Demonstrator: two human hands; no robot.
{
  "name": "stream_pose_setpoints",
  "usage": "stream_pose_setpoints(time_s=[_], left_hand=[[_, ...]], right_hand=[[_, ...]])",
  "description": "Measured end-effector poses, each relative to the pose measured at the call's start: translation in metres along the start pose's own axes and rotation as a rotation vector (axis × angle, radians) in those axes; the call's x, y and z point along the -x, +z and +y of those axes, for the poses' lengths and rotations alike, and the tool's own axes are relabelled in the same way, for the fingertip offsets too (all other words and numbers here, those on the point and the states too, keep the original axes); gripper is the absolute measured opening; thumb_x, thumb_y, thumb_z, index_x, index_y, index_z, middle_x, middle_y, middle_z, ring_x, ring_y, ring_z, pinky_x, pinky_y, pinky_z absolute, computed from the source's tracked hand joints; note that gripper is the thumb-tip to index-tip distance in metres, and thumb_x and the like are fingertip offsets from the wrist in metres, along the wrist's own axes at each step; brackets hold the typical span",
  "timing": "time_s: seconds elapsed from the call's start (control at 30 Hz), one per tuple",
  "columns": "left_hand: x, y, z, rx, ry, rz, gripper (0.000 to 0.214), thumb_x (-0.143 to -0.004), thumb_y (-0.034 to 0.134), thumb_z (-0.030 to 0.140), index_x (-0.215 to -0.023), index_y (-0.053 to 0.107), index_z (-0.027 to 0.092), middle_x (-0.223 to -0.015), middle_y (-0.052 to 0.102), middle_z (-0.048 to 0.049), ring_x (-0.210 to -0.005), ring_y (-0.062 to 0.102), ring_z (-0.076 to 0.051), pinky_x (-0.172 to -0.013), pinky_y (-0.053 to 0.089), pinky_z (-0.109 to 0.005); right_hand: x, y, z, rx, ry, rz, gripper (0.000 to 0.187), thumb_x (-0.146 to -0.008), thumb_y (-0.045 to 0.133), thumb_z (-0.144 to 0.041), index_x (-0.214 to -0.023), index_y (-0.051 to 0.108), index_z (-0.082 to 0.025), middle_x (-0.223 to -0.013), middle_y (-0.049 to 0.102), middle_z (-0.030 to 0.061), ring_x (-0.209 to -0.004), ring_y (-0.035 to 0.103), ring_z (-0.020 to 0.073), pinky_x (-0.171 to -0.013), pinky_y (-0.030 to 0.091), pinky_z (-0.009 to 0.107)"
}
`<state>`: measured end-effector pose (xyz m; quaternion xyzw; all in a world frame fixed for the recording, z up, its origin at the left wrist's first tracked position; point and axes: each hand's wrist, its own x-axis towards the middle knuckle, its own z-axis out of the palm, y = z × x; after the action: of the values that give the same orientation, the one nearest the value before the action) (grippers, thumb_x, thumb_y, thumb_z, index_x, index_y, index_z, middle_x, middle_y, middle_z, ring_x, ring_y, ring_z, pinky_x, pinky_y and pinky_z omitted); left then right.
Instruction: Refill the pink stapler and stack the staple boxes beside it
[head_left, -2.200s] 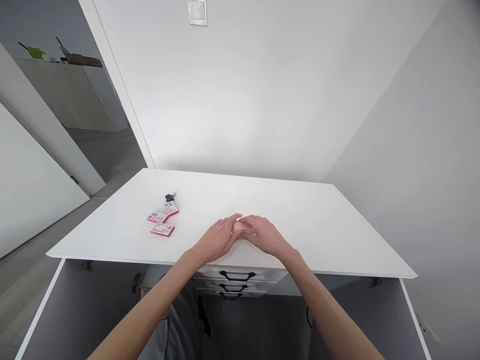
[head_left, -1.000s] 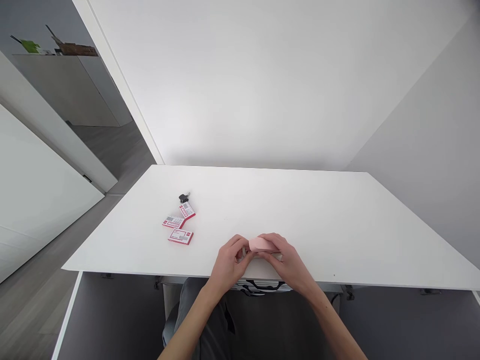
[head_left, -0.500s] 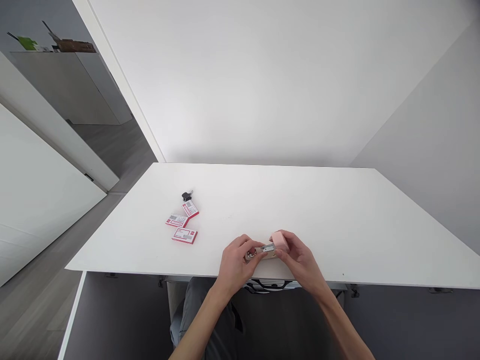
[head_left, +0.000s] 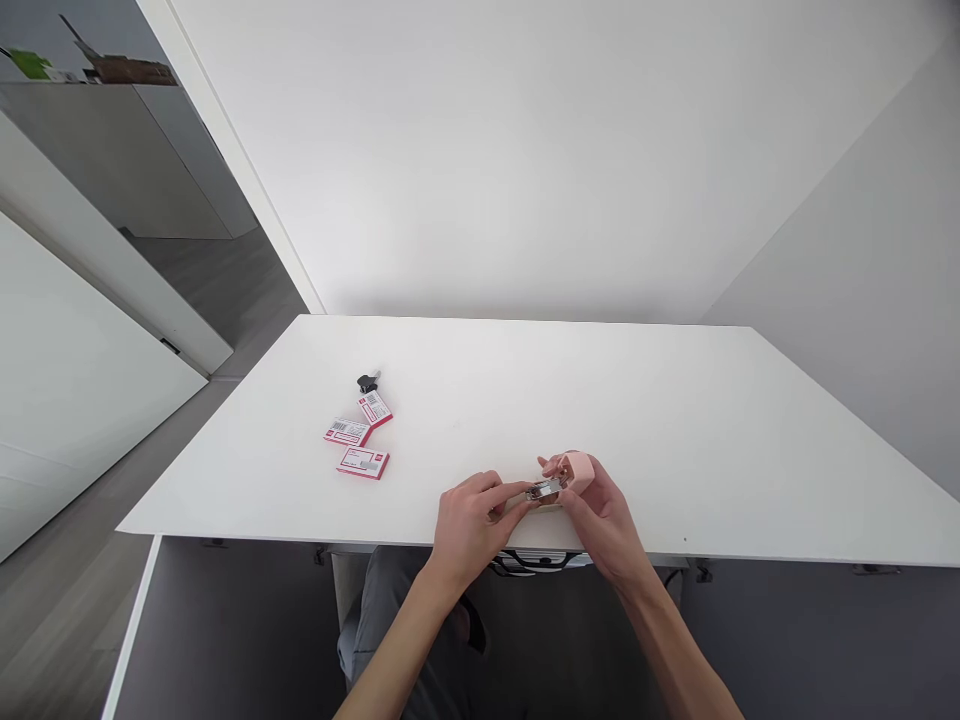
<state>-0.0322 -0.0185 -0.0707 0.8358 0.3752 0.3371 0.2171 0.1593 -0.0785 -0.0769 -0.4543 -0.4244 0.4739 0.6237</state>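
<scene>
A small pink stapler is held over the near edge of the white table. Its pink top is swung up and back, and the metal channel shows. My right hand grips the pink body from the right. My left hand is closed, with its fingertips pinched at the metal front part. Both forearms reach in from below.
Three small red-and-white boxes lie on the table's left part, with a small black clip just behind them. Black drawer handles show under the table edge. A doorway and a cabinet are at the far left.
The stapler was shut between both hands; its pink top has swung open and back to the right, baring the metal channel. My hands drew nearer the table edge.
</scene>
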Motion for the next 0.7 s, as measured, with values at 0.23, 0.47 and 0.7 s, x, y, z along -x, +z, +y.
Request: stream_pose_setpoints(time_s=[0.23, 0.47, 0.7], left_hand=[[0.000, 0.001, 0.000, -0.054, 0.053, -0.039, 0.025, -0.104, 0.062, 0.043, -0.119, 0.080, 0.036, -0.072, 0.061, 0.0019, -0.066, 0.054, -0.012, -0.061, 0.039, -0.025], [0.000, 0.000, 0.002, -0.019, 0.033, -0.068, 0.028, -0.103, 0.062, 0.047, -0.121, 0.079, 0.035, -0.072, 0.061, 0.0025, -0.065, 0.056, -0.011, -0.061, 0.041, -0.024], [0.001, -0.003, 0.004, 0.070, -0.031, -0.042, 0.030, -0.100, 0.067, 0.047, -0.123, 0.075, 0.030, -0.075, 0.060, 0.0028, -0.067, 0.056, -0.011, -0.061, 0.045, -0.022]], right_hand=[[-0.004, 0.001, 0.004, -0.042, 0.000, 0.033, 0.029, -0.086, 0.084, -0.046, -0.105, 0.072, -0.028, -0.109, 0.066, 0.0064, -0.126, 0.061, 0.0322, -0.108, 0.053, 0.050], [-0.005, 0.001, 0.000, 0.033, -0.013, 0.014, 0.026, -0.086, 0.083, -0.044, -0.105, 0.072, -0.029, -0.109, 0.066, 0.0064, -0.112, 0.062, 0.0279, -0.093, 0.057, 0.043], [0.000, -0.011, -0.017, 0.165, -0.093, 0.031, 0.068, -0.086, 0.076, -0.065, -0.143, 0.058, -0.032, -0.129, 0.066, 0.0101, -0.123, 0.061, 0.0313, -0.105, 0.051, 0.048]])
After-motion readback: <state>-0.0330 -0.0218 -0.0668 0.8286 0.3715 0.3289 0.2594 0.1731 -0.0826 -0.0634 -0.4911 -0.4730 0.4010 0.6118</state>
